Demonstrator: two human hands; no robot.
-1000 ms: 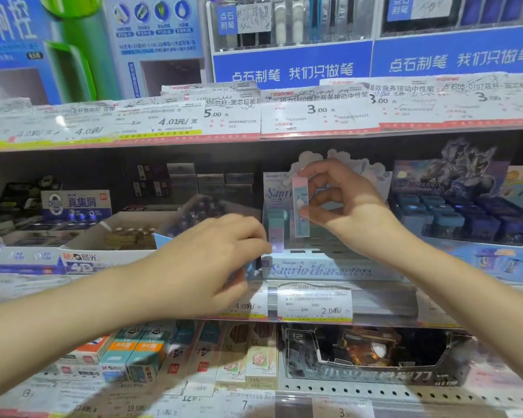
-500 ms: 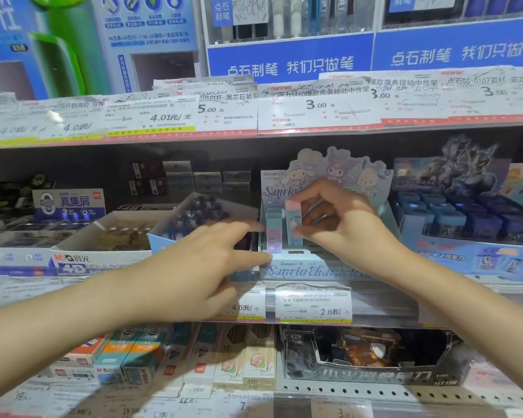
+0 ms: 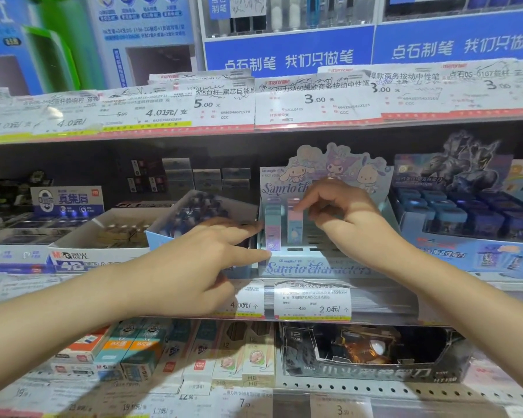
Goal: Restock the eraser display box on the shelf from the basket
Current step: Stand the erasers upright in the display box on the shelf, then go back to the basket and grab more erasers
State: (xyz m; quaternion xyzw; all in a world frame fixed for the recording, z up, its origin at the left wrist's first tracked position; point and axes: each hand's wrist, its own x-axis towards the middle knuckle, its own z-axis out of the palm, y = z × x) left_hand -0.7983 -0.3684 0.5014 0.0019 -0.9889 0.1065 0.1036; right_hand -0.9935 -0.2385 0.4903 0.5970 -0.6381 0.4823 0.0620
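Seating pink eraser upright in display box slot, pinched by right hand. Bracing box with left hand, fingers straight. Risk: toppling neighbouring teal eraser, or misaligned slot jamming.

Pink eraser upright in display box

Both bare forearms are reaching forward from the near corners toward the middle. The left hand is lying palm down, index finger and thumb stretched rightward, the other fingers curling under. The right hand is arching higher and farther, fingers bending down, fingertips pinching leftward.
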